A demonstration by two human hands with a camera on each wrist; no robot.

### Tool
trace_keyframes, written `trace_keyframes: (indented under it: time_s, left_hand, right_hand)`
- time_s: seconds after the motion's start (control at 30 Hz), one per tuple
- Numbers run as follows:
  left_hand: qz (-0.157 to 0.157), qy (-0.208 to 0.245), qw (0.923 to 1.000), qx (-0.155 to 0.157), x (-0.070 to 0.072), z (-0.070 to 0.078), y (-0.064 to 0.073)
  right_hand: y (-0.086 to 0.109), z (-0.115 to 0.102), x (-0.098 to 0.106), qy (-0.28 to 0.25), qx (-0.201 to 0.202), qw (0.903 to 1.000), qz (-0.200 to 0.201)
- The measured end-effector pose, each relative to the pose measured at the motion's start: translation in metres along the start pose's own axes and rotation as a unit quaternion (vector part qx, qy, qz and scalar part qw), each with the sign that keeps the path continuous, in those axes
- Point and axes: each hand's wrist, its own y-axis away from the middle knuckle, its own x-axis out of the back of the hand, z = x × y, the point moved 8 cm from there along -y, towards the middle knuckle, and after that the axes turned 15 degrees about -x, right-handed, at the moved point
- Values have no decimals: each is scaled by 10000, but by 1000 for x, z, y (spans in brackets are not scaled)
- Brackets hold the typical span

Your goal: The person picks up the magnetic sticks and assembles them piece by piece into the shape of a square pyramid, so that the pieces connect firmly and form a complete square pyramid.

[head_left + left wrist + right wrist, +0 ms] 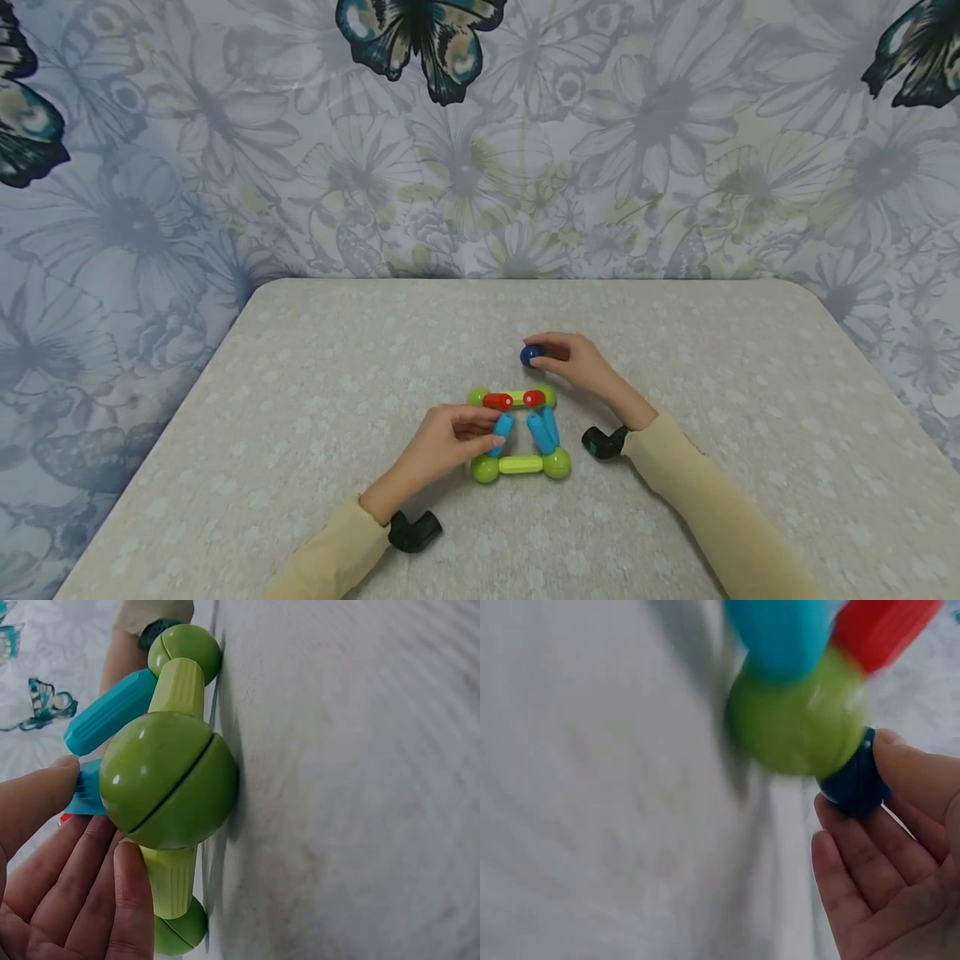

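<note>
On the table stands a magnetic-toy frame of green balls (557,463), yellow-green rods (521,464), light-blue rods (539,433) and red rods (497,402). My left hand (438,440) is at its left side, pinching a light-blue rod (88,789) between thumb and fingers, beside a large green ball (169,780). Beyond the frame's far side, my right hand (581,363) pinches a dark blue ball (529,356) between thumb and fingertips. In the right wrist view, a blurred green ball (795,712) partly covers that dark blue ball (853,782).
The table (360,342) has a pale patterned cover and rounded far corners. Behind it hangs a floral backdrop (660,192) with butterflies. A black wrist device (415,532) sits at the left cuff and another black device (603,442) at the right cuff.
</note>
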Motion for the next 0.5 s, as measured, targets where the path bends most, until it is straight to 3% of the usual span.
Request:
trace_keyframes:
  time_s: [0.17,0.27,0.43,0.5]
  left_hand:
    - [-17,37,10000,38,-1,0,-2]
    - [-2,79,10000,8,0,10,-3]
    - [7,218,9998,48,2,29,-3]
    - [-23,256,9996,81,1,29,-3]
  right_hand:
    - [32,-15,0,-1143,-317,9928,-162]
    - [51,-28,-3,-1600,-293,9865,-191]
    - [71,-54,-15,-1152,517,9915,-316]
    - [76,-58,-19,-796,743,9937,-252]
